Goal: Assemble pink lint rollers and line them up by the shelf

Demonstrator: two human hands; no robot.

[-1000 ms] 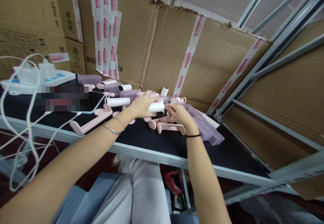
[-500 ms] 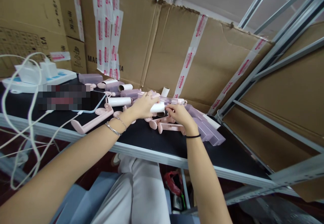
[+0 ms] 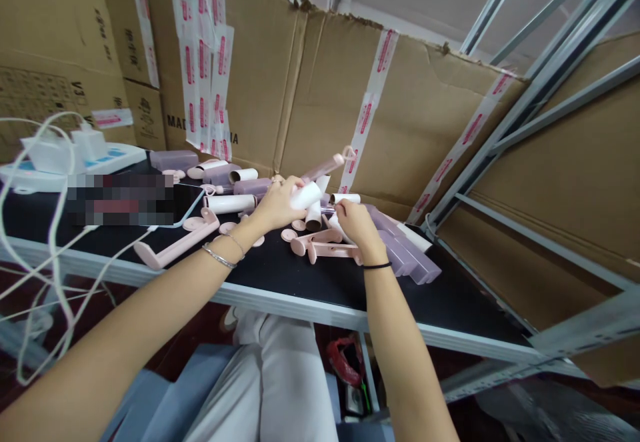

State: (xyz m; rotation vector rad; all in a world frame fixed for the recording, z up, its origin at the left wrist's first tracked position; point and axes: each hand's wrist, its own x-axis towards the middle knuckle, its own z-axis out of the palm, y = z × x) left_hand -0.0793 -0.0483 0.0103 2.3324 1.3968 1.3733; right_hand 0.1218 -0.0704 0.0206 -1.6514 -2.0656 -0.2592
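Note:
My left hand is closed around a white paper roll. A translucent pink stick-like piece with a loop at its end slants up from the same hand, apparently held too. My right hand has its fingers curled among the parts at the middle of the pile; what they grip is hidden. Between the hands lies another white roll showing its brown core. Pink bracket-shaped handles and small pink discs lie just below. Translucent purple covers rest right of my right hand.
On the black tabletop, a phone or tablet and a white power strip with cables sit left. A pink handle lies near the front edge. Cardboard walls the back; a metal shelf frame stands right.
My left hand has lifted the white roll slightly and tilted the pink looped piece upward. My right hand stays low among the parts. More rolls show between the hands.

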